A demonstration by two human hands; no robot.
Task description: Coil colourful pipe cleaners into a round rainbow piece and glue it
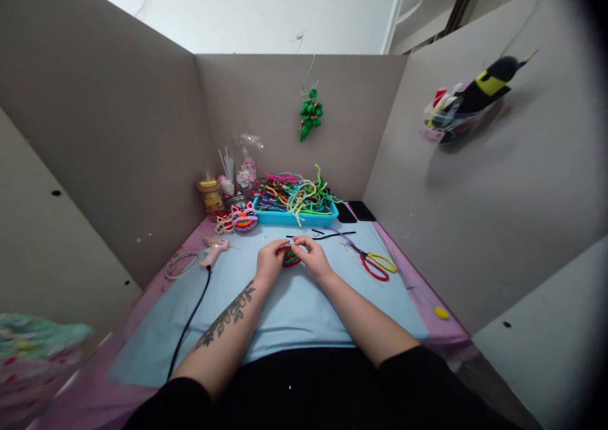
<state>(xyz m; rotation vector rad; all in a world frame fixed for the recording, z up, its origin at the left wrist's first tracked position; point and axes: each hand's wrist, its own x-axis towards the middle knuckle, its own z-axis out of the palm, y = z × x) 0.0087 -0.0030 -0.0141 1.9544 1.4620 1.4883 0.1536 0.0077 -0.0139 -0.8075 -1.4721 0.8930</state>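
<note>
Both hands meet over the blue cloth, around a small round piece (pixel 291 258) in red and green that looks made of fuzzy stems. My left hand (pixel 270 260) pinches its left side, fingers closed. On its upper right, my right hand (pixel 311 256) holds it between thumb and fingers. Just beyond the hands lie black stems (pixel 335 235). Scissors with red and yellow handles (pixel 375 263) rest to the right. A pink glue gun (pixel 215 251) with a black cord lies to the left.
Behind the hands stands a blue tray (pixel 297 219) heaped with coloured stems. Two colourful animal-face pieces (pixel 244 217) and jars (pixel 211 197) are at the back left, two black phone-like slabs (pixel 362 211) at the back right. Grey panels (pixel 289 113) enclose the table.
</note>
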